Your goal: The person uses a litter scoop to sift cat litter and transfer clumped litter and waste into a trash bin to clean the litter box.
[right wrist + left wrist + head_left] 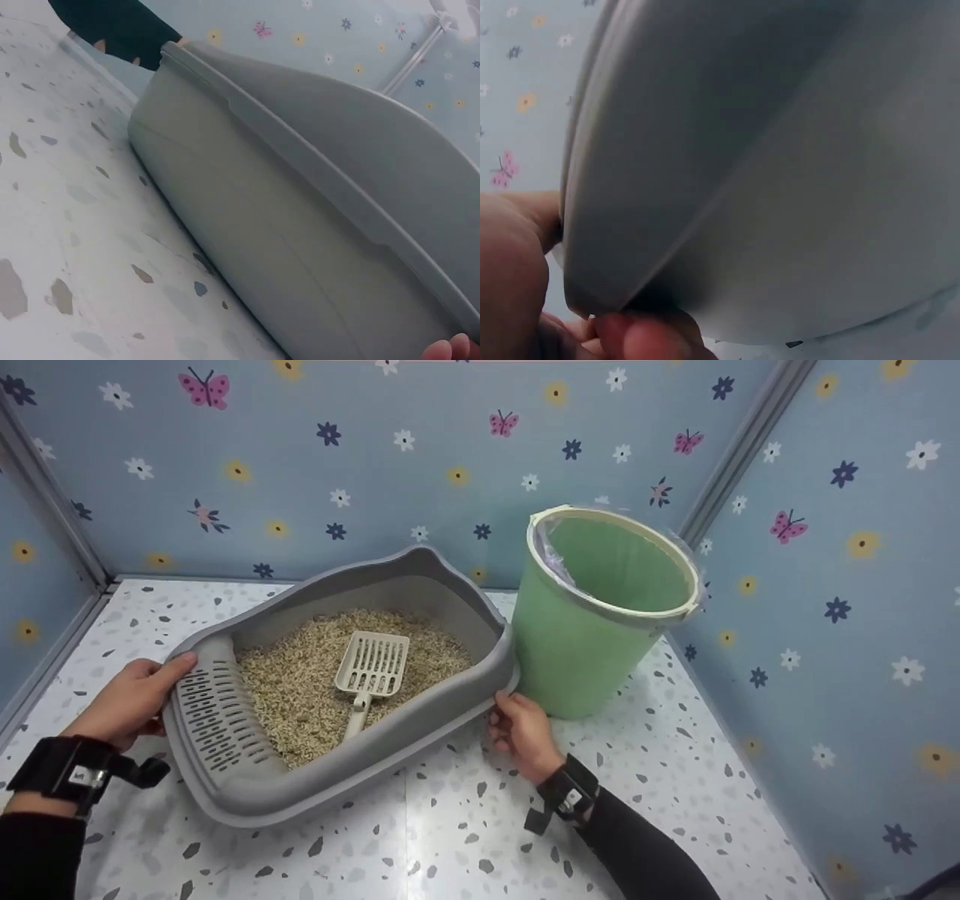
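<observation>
A grey litter box [405,727] stands at an angle in the head view, partly filled with beige granular litter [296,705]. On the litter lies a cream slotted scoop [369,684], its handle toward the front wall. My left hand [131,701] grips the slotted left end, thumb over the rim; in the left wrist view the fingers [649,337] curl under the lip. At the right front corner, my right hand [529,739] pinches the rim's edge. Its fingertips [461,346] show low in the right wrist view, against the box's outer side.
A green bin [555,652] with a cream rim and a clear liner [553,556] stands right beside the box's right end. Flower-patterned panels [420,450] rise behind and on both sides. The speckled white surface [442,840] extends in front of the box.
</observation>
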### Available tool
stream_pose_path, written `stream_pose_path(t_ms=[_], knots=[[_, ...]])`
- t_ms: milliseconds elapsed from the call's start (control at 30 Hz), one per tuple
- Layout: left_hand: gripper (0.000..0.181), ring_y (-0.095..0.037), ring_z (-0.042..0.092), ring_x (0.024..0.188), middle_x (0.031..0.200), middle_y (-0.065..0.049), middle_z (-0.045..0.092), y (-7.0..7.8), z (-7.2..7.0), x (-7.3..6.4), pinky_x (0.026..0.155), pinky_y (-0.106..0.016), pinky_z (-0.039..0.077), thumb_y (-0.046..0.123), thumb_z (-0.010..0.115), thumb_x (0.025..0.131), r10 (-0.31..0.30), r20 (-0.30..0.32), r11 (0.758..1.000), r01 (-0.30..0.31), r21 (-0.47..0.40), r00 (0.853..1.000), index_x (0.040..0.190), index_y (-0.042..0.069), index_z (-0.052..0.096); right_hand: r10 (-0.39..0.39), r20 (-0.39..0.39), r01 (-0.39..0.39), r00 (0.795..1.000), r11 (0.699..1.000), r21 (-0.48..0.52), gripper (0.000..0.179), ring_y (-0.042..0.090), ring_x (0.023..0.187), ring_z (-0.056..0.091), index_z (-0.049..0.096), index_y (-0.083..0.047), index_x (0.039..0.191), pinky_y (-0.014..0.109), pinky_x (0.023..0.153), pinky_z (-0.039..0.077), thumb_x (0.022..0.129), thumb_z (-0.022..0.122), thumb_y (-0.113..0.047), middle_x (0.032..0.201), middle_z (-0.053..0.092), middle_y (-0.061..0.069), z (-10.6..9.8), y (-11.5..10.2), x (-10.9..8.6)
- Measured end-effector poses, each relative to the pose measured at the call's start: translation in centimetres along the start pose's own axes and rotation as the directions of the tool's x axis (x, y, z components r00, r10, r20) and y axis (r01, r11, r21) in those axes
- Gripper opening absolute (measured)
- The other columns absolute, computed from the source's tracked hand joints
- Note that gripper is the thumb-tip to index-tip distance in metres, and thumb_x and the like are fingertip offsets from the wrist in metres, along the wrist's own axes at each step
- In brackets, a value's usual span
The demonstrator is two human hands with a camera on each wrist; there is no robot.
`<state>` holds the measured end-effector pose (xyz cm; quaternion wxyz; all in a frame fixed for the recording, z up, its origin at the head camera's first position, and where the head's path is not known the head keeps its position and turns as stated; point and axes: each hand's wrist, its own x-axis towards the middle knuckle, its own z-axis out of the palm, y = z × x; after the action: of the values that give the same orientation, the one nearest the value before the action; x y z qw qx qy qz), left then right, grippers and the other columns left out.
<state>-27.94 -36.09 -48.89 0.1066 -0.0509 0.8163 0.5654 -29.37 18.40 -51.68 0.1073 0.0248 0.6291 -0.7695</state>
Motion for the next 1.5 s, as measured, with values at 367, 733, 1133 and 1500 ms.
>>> stream_pose_path(t_ms=[367, 733, 1133, 1500], knots=[[0.068, -0.016, 0.064, 0.055, 0.091, -0.012, 0.08, 0.2, 3.1, -4.6, 0.047, -0.032, 0.055, 0.057, 0.041, 0.119, -0.011, 0.051, 0.997, 0.015, -0.077, 0.999, 0.124, -0.007, 0.064, 0.016, -0.128, -0.009, 0.992, 0.998, 0.056, 0.03, 0.011, 0.063, 0.05, 0.058, -0.011, 0.098, 0.02, 0.047, 0.038, 0.117, 0.055, -0.035, 0.081, 0.058, 0.0, -0.9, -0.7, 1.5], [0.066, -0.015, 0.069, 0.061, 0.091, -0.008, 0.079, 0.1, 1.4, -2.6, 0.048, -0.031, 0.057, 0.055, 0.041, 0.12, 0.015, 0.031, 0.998, -0.013, -0.063, 0.999, 0.127, -0.008, 0.055, 0.003, -0.032, -0.003, 0.999, 1.0, 0.007, 0.023, 0.012, 0.067, 0.049, 0.055, -0.013, 0.102, 0.021, 0.05, 0.038, 0.118, 0.052, -0.029, 0.084, 0.054, -0.001, -0.8, -0.4, -0.2], [0.069, -0.021, 0.07, 0.061, 0.089, -0.012, 0.079, 0.2, 3.3, -4.2, 0.051, -0.036, 0.06, 0.054, 0.04, 0.12, -0.025, 0.083, 1.0, 0.025, 0.0, 0.996, 0.128, -0.011, 0.06, -0.118, -0.14, 0.062, 0.983, 0.935, -0.348, 0.051, 0.011, 0.052, 0.043, 0.06, -0.014, 0.077, 0.025, 0.045, 0.032, 0.117, 0.048, -0.043, 0.066, 0.055, -0.002, -2.2, -0.6, 0.8], [0.058, -0.012, 0.058, 0.052, 0.084, -0.009, 0.078, 0.5, 2.4, -3.7, 0.045, -0.028, 0.051, 0.047, 0.042, 0.122, 0.005, 0.103, 1.0, -0.003, -0.02, 0.995, 0.117, -0.006, 0.065, -0.057, -0.042, 0.051, 0.998, 0.99, -0.134, 0.025, 0.01, 0.063, 0.045, 0.056, -0.01, 0.103, 0.023, 0.052, 0.034, 0.118, 0.051, -0.029, 0.078, 0.05, -0.002, -2.3, -1.1, 0.5]])
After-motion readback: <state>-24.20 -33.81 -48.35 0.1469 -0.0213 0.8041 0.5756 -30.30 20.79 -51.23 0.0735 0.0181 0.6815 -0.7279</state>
